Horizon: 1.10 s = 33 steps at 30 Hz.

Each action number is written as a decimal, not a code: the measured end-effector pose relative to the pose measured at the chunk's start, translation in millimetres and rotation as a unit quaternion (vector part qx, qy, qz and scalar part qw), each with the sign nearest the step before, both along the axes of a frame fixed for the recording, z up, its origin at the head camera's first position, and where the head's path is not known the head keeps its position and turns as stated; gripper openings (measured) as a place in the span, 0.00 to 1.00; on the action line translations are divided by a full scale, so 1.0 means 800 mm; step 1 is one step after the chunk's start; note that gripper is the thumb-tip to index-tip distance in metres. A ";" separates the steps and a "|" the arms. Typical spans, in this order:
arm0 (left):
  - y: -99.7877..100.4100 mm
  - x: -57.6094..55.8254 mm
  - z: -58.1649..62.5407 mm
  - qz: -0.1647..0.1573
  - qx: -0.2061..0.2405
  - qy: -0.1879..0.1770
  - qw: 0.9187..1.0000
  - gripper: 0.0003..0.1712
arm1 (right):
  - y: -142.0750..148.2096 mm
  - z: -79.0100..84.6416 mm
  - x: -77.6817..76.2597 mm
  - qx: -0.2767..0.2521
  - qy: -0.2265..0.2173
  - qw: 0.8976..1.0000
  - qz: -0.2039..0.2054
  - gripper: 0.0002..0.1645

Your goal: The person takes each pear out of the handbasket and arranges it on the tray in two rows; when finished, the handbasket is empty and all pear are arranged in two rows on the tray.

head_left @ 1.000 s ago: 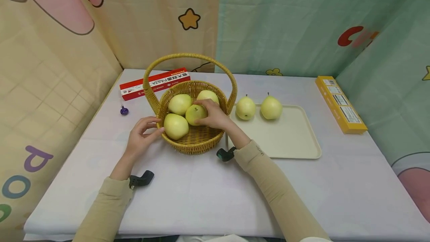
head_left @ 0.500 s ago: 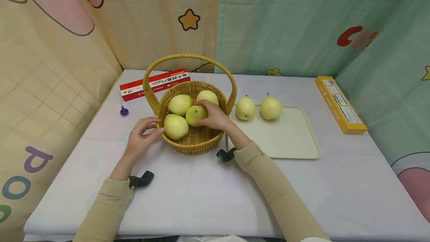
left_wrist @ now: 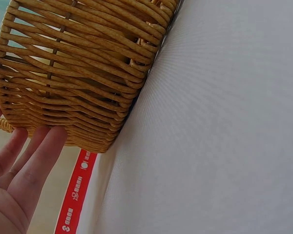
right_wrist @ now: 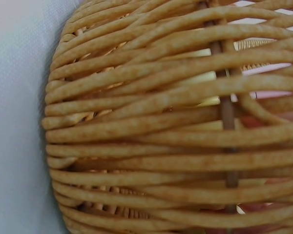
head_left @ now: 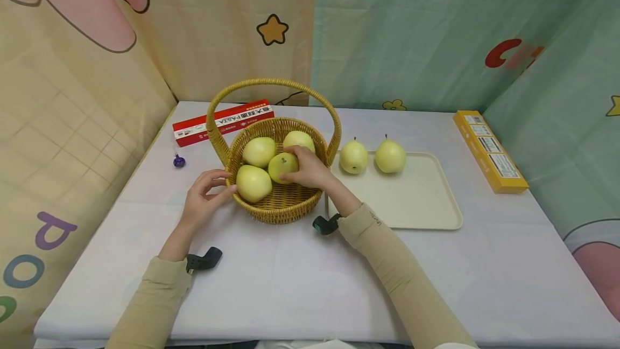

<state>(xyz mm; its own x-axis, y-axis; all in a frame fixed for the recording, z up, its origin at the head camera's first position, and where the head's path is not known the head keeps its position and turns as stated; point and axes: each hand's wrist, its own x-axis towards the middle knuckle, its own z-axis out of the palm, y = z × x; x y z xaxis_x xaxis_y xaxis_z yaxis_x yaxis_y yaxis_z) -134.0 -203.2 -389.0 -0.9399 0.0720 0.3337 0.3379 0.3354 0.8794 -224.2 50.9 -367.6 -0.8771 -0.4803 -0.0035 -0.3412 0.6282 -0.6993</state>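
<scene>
In the head view, my right hand (head_left: 310,168) reaches into a wicker basket (head_left: 277,213) and grips a pale green pear (head_left: 283,167) between thumb and fingers. Around it in the basket lie a front pear (head_left: 254,183), a back-left pear (head_left: 259,152) and a back-right pear (head_left: 298,141), partly covered by this hand. My left hand (head_left: 205,193) touches the basket's left side, thumb at the rim. Its extended fingers (left_wrist: 46,151) rest against the outer weave in the left wrist view. The right wrist view is filled by the basket's wall (right_wrist: 136,112), which mostly hides that hand.
A cream tray (head_left: 411,203) right of the basket bears two pears along its back edge, a left one (head_left: 354,156) and a right one (head_left: 390,155). A red pasta box (head_left: 223,121) lies behind the basket, a purple trinket (head_left: 179,160) to its left, a yellow box (head_left: 491,151) far right.
The pear in my right hand has shifted very slightly within the basket. The left hand and the other pears stay where they were.
</scene>
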 end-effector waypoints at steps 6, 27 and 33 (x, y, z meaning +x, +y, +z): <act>0.000 0.000 -0.001 -0.002 0.002 0.003 1.000 0.18 | 0.003 0.001 0.000 -0.011 0.005 1.000 -0.003 0.43; 0.000 -0.001 -0.002 0.000 0.003 0.002 1.000 0.18 | 0.093 0.074 0.055 -0.204 -0.006 0.974 0.101 0.39; 0.000 -0.001 -0.001 0.000 0.003 -0.001 1.000 0.18 | 0.153 0.089 0.066 -0.280 -0.022 0.953 0.110 0.37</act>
<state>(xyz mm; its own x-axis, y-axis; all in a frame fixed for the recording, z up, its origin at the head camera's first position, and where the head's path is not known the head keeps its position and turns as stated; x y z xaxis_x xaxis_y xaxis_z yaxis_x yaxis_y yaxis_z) -134.7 -203.4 -389.8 -0.9405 0.0700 0.3324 0.3363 0.3299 0.8821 -171.6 173.6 -296.0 -0.7598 -0.5899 0.2732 -0.3839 0.0681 -0.9209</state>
